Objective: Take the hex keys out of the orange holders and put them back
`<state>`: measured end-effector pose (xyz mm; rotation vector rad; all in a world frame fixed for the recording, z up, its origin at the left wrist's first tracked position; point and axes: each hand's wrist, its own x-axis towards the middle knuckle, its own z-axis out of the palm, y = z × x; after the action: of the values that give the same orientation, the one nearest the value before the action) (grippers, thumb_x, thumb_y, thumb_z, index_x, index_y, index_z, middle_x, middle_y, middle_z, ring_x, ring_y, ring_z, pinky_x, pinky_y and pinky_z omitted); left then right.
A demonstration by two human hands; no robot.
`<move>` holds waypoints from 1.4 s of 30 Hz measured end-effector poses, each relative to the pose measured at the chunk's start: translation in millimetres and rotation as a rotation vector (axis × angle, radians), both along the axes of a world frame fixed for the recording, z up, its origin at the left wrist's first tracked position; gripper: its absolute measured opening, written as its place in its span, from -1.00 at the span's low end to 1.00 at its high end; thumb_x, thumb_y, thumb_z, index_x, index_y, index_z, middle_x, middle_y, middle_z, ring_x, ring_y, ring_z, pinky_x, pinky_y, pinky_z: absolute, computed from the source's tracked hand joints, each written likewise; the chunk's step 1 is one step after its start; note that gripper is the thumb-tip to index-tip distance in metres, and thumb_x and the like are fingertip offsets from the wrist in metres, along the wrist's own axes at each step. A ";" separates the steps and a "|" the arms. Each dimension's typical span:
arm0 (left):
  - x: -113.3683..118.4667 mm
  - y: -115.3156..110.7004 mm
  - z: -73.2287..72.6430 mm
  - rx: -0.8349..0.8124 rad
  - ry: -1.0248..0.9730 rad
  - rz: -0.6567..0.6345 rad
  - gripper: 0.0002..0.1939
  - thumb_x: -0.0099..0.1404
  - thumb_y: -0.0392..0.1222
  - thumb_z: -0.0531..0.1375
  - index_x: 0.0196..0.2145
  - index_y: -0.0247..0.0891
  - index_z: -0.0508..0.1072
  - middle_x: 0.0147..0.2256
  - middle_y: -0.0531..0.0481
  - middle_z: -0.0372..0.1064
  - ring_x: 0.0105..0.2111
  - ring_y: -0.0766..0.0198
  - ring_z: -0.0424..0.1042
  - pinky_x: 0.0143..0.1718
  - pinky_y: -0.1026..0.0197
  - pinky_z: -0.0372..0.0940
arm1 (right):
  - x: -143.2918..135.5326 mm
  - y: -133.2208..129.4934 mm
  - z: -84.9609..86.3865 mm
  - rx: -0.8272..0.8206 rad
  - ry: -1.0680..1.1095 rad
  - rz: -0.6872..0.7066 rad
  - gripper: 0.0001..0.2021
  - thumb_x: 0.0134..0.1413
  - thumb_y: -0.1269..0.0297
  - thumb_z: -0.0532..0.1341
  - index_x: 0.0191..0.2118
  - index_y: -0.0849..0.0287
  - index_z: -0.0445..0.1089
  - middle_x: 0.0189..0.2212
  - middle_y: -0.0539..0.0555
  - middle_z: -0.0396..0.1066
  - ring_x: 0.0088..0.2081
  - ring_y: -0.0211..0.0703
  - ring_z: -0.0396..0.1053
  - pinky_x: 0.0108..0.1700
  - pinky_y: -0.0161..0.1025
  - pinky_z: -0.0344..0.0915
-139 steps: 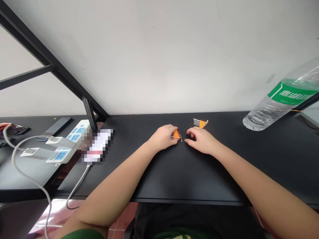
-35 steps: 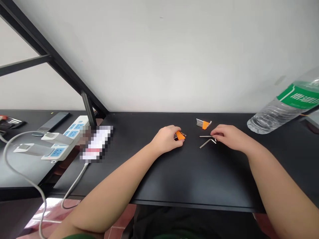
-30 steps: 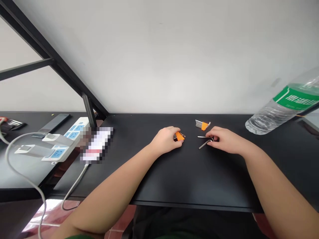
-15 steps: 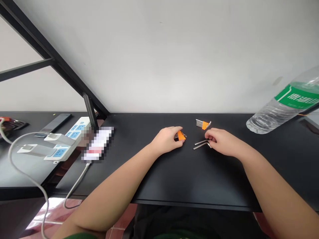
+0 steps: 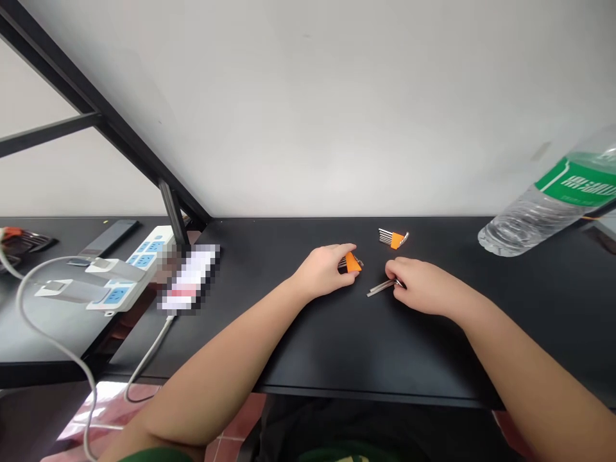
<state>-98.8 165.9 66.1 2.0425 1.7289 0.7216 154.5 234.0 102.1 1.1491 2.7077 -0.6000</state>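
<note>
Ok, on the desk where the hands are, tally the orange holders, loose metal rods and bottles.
Orange holders: 2
Loose metal rods, in the right hand: 2
Bottle: 1
Total: 5

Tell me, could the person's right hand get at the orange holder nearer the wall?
Probably yes: that orange holder lies just beyond the right hand, with nothing visible between them. The hand pinches thin metal rods, though, so it may need to set those down first.
</note>
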 end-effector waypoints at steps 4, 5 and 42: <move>5.7 -1.5 0.3 0.089 0.010 -0.040 -0.41 0.27 -0.06 0.31 0.23 -0.19 0.39 0.06 -0.06 0.53 -0.02 0.16 0.56 0.03 0.13 0.47 | -11.7 -6.0 -0.6 -0.037 0.277 -0.083 -0.79 0.15 0.11 0.25 -0.15 0.08 0.35 -0.14 0.09 0.44 -0.20 -0.08 0.39 -0.21 -0.16 0.31; 7.7 -1.9 0.9 0.117 0.017 -0.055 -0.44 0.27 -0.07 0.31 0.20 -0.20 0.41 0.05 -0.07 0.54 -0.02 0.16 0.56 0.02 0.13 0.47 | -16.0 -7.3 -2.1 -0.100 0.357 -0.123 -0.73 0.16 0.08 0.25 -0.09 0.07 0.35 -0.14 0.08 0.45 -0.19 -0.09 0.40 -0.19 -0.15 0.33; 0.6 0.1 -2.8 0.174 0.036 -0.101 -0.54 0.23 -0.04 0.35 0.08 -0.13 0.49 -0.06 -0.02 0.56 -0.04 0.15 0.53 0.10 0.03 0.36 | -2.2 -2.7 1.6 -0.055 0.073 0.111 -0.86 0.13 0.44 0.11 -0.23 0.08 0.34 -0.16 0.03 0.36 -0.36 -0.23 0.31 -0.35 -0.24 0.20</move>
<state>-98.2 166.0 63.3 2.2542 1.6180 0.8337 152.3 231.3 103.7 0.9748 2.7751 -0.7079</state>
